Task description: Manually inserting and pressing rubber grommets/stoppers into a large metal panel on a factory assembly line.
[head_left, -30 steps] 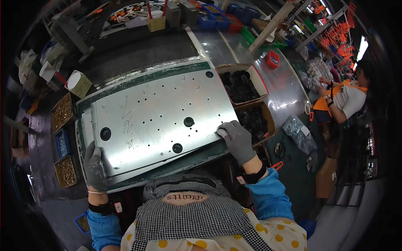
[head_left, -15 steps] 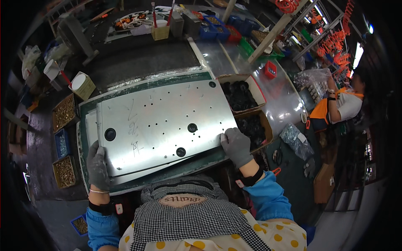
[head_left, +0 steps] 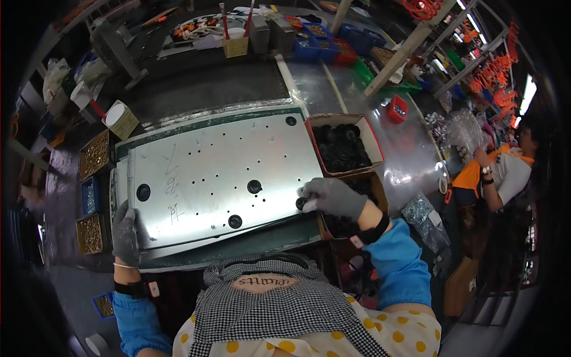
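A large silver metal panel with small holes and several black round grommets lies on top of other sheets on the green-edged work surface. My left hand, in a grey glove, grips the panel's left edge near the front corner. At the front right corner, the bent fingers of my gloved right hand close around a black grommet on the panel. Part of that grommet is hidden by the fingertips. Further grommets sit at the left, right of the middle and near the front edge.
An open carton of black round parts stands right of the panel, with a second carton nearer me. Left are trays of small metal pieces and a blue tray. Another person works at the far right.
The panel has shifted left, along with my left hand. My right hand has gone from the panel's right edge to the grommet at the corner, which now shows.
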Action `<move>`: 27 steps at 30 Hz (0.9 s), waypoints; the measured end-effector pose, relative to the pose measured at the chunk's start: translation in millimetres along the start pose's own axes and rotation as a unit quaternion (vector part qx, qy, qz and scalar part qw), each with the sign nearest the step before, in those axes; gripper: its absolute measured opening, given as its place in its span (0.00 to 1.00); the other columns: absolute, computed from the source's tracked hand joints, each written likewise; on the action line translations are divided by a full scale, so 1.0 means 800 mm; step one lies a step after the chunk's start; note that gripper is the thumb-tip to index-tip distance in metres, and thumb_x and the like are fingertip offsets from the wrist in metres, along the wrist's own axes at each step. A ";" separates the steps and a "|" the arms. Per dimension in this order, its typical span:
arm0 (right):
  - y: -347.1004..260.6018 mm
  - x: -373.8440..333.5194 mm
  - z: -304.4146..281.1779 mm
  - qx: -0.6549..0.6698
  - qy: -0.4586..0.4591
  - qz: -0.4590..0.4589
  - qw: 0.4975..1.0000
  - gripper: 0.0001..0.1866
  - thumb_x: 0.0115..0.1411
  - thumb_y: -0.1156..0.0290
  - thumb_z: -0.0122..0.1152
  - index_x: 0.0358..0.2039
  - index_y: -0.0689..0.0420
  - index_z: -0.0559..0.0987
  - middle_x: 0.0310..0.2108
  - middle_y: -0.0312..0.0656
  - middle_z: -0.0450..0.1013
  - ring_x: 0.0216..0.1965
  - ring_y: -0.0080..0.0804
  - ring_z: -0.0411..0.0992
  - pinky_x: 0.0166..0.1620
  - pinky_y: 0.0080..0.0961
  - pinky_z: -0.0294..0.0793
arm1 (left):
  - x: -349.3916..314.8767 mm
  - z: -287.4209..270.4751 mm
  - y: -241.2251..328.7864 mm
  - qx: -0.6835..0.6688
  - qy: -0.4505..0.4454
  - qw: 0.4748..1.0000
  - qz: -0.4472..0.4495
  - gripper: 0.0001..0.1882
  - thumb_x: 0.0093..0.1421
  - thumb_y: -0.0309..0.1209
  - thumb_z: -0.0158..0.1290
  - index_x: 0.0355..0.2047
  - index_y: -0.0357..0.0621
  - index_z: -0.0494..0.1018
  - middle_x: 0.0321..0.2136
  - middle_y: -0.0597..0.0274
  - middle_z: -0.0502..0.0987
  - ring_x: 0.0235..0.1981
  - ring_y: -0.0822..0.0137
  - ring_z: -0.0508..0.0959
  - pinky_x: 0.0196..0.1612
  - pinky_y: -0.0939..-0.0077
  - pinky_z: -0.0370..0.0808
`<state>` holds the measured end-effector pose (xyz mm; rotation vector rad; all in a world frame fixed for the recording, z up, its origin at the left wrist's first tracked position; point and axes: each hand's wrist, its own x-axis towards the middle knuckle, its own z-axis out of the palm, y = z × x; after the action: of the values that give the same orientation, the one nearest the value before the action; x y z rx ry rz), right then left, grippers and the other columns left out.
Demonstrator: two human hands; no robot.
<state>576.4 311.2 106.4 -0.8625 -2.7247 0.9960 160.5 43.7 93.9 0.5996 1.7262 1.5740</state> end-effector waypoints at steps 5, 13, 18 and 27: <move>0.020 0.035 -0.030 -0.130 -0.106 -0.080 0.983 0.21 0.47 0.50 0.66 0.30 0.56 0.78 0.29 0.41 0.75 0.32 0.40 0.75 0.36 0.32 0.73 | -0.002 0.004 -0.005 0.018 0.033 0.999 0.006 0.18 0.65 0.30 0.43 0.53 0.34 0.67 0.39 0.64 0.74 0.38 0.75 0.72 0.45 0.81 0.69; 0.002 0.069 -0.042 -0.142 -0.188 0.025 0.972 0.21 0.47 0.51 0.66 0.31 0.57 0.78 0.28 0.46 0.76 0.36 0.45 0.75 0.41 0.36 0.73 | -0.005 0.006 -0.005 0.015 0.047 0.999 -0.001 0.17 0.65 0.29 0.42 0.52 0.35 0.68 0.39 0.62 0.75 0.37 0.75 0.73 0.42 0.80 0.72; -0.021 0.086 -0.051 -0.103 -0.233 0.019 0.967 0.21 0.50 0.51 0.63 0.32 0.57 0.78 0.29 0.46 0.75 0.35 0.45 0.75 0.41 0.37 0.74 | -0.004 0.006 -0.006 -0.006 0.066 0.997 -0.029 0.17 0.65 0.29 0.43 0.52 0.34 0.68 0.39 0.62 0.74 0.39 0.73 0.73 0.46 0.80 0.70; -0.061 0.105 0.019 -0.085 -0.066 -0.130 0.986 0.13 0.58 0.60 0.55 0.37 0.55 0.73 0.37 0.47 0.71 0.37 0.46 0.74 0.42 0.37 0.73 | -0.012 0.023 0.017 0.048 0.049 0.997 -0.027 0.19 0.59 0.29 0.48 0.49 0.32 0.69 0.38 0.62 0.74 0.38 0.73 0.72 0.46 0.79 0.69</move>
<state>479.1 318.9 118.0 -0.4581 -2.9696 0.8036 179.0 50.9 109.2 0.5255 1.8842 1.5118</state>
